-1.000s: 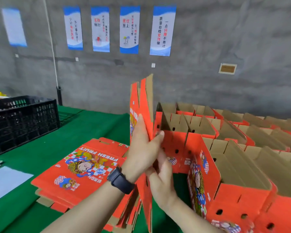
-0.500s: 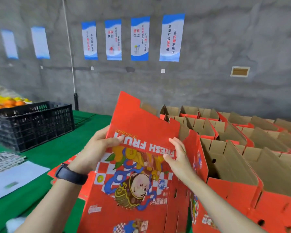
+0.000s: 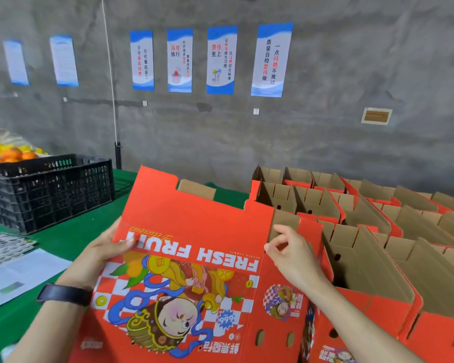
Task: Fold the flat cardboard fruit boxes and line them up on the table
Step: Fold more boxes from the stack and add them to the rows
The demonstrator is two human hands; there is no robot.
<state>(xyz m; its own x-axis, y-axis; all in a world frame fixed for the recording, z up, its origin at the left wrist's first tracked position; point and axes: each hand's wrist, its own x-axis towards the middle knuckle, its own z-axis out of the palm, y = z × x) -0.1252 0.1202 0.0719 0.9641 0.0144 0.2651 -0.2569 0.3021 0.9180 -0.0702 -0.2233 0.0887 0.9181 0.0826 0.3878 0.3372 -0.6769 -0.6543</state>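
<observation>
A red cardboard fruit box (image 3: 194, 231) printed "FRESH FRUIT" with a cartoon figure fills the centre, held up in front of me, its printed face toward me and partly opened out. My left hand (image 3: 102, 255) grips its left edge, thumb on the printed face. At the box's upper right corner, my right hand (image 3: 291, 252) pinches the edge with curled fingers. To the right stand several folded red boxes (image 3: 364, 258) in rows, open tops showing brown insides.
A black plastic crate (image 3: 50, 189) stands at the left on the green table (image 3: 63, 239), oranges (image 3: 8, 154) behind it. White papers (image 3: 16, 273) lie near the left edge. A grey wall with blue posters (image 3: 222, 60) runs behind.
The box, edge-on a second ago, has turned its printed face toward me and spread wider. My hands have moved apart, the right one out to the box's right corner.
</observation>
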